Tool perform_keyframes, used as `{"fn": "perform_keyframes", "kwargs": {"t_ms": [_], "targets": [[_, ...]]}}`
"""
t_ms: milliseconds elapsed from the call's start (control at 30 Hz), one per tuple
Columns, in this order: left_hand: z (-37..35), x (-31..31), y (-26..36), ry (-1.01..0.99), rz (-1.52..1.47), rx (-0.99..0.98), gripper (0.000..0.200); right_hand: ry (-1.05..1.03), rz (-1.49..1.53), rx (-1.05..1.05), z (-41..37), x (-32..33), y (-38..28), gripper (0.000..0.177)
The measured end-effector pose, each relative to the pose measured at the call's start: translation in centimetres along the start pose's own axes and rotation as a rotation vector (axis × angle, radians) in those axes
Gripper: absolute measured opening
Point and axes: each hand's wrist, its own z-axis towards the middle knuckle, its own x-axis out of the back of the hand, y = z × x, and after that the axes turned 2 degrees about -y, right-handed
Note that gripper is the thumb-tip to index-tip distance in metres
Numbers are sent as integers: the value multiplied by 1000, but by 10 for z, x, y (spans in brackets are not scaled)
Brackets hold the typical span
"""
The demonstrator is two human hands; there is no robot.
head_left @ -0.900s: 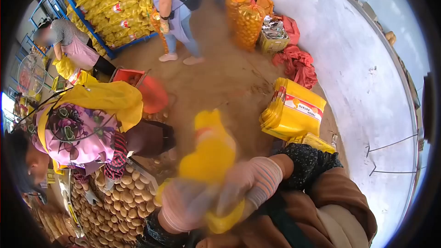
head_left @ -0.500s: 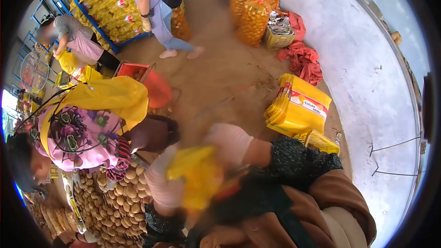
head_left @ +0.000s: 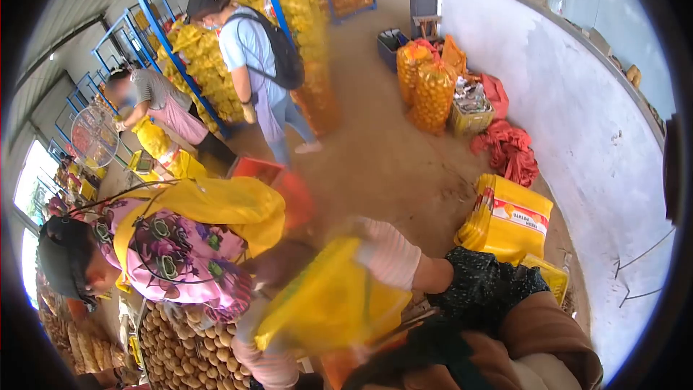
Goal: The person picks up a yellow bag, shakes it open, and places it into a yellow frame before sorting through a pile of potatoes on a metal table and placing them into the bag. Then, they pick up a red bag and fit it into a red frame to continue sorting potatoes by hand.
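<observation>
A yellow mesh sack [head_left: 332,303] is spread out between my hands, blurred by motion. My right hand [head_left: 390,249], in a pale striped glove, grips its upper edge; the fingertips are smeared. My left hand [head_left: 263,354], gloved alike, is at the sack's lower left edge, its fingers partly covered and blurred. Left of it lies a heap of potatoes [head_left: 189,343]. An orange-red surface [head_left: 346,367] shows under the sack; I cannot make out its kind.
A person in a floral top [head_left: 177,249] bends close on my left. Folded yellow sacks [head_left: 505,220] stand by the white wall [head_left: 577,94], near a yellow crate [head_left: 548,278]. Filled potato bags [head_left: 433,97] and red sacks [head_left: 509,152] lie farther along. Two other people stand ahead.
The sack has gone from bunched to spread wide, and my hands are farther apart. My view has tilted up and turned left. The person with the backpack appears more upright.
</observation>
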Motion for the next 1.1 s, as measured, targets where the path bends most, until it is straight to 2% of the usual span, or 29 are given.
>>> {"fn": "perform_keyframes", "kwargs": {"t_ms": [33,67,133,167,233,267,300,333,367,400,433,467,533,633,667,767,833,867,900,933,1000,1100], "targets": [[-1,-2,-18,24,-196,83,33,8,-112,78,5,2,15,23],[-2,-6,-32,72,-210,45,31,18,-224,156,10,3,22,23],[-2,-13,-35,157,-234,7,28,10,-267,253,17,0,9,23],[0,-14,-33,213,-380,95,23,6,-281,277,17,-3,1,23],[9,-8,-10,203,-455,325,20,-108,-270,215,27,-3,-20,24],[12,-9,1,196,-367,334,20,-179,-316,161,30,-4,-26,24],[16,-5,-6,50,-227,293,19,-217,-377,209,30,-6,-19,24],[15,8,-30,-192,-76,344,36,-253,-438,260,31,-6,-4,25],[9,-1,-47,-164,54,159,50,-289,-503,310,30,-6,11,25],[6,-11,-56,-180,148,57,63,-334,-509,352,25,-7,27,26],[2,-22,-64,-186,242,-46,76,-369,-533,252,18,-8,39,26],[-1,-27,-70,-250,277,-38,80,-403,-553,149,11,-9,50,26],[-6,-37,-81,-380,316,0,83,-393,-577,178,4,-7,74,26],[-13,-38,-109,-518,555,-184,84,-409,-800,262,-6,4,108,23],[-13,-39,-107,-482,517,-110,86,-414,-903,294,-11,8,113,22],[-9,-41,-91,-365,396,67,97,-432,-950,290,-22,20,118,20],[-2,-41,-103,-366,596,-309,97,-492,-1004,249,-18,20,120,20],[-2,-45,-102,-368,620,-343,96,-559,-1035,184,-19,20,114,20],[2,-54,-96,-462,701,-356,90,-628,-1065,111,-21,21,111,19],[8,-57,-76,-651,807,-326,83,-650,-1075,113,-23,24,117,19],[-9,-73,-95,-901,842,-329,63,-698,-1089,98,-29,32,130,18],[-22,-94,-127,-1064,912,-191,38,-672,-1104,55,-27,48,134,19]]}}
